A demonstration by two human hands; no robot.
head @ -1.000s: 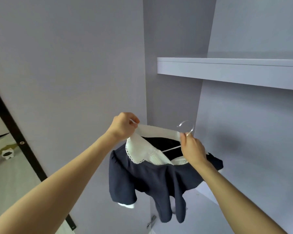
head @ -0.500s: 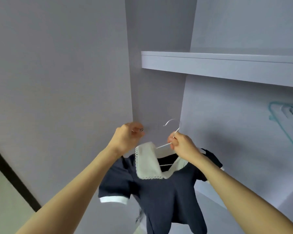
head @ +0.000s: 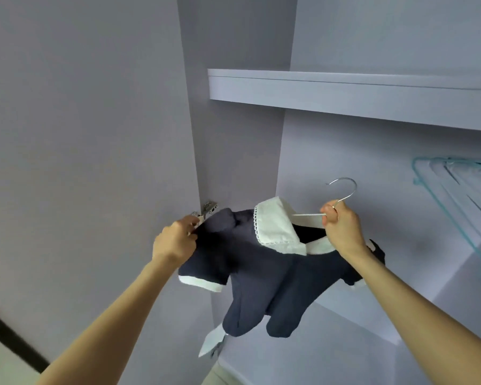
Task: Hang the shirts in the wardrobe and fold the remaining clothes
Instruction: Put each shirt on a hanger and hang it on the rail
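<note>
A small navy shirt [head: 264, 276] with a white lace-edged collar and white sleeve cuffs hangs on a white hanger with a metal hook [head: 345, 190], held up inside the open wardrobe. My right hand [head: 342, 232] grips the hanger at the base of its hook. My left hand [head: 175, 240] pinches the shirt's left shoulder, just below the door hinge. The hook points up and touches nothing.
A pale shelf [head: 345, 90] spans the wardrobe above the shirt. Several teal hangers [head: 453, 187] hang at the right edge. The open wardrobe door [head: 81, 162] stands at the left, its metal hinge [head: 207, 209] next to my left hand.
The shirt and both hands have moved right and deeper into the wardrobe. My left hand has shifted from the collar to the left shoulder. More of the teal hangers show.
</note>
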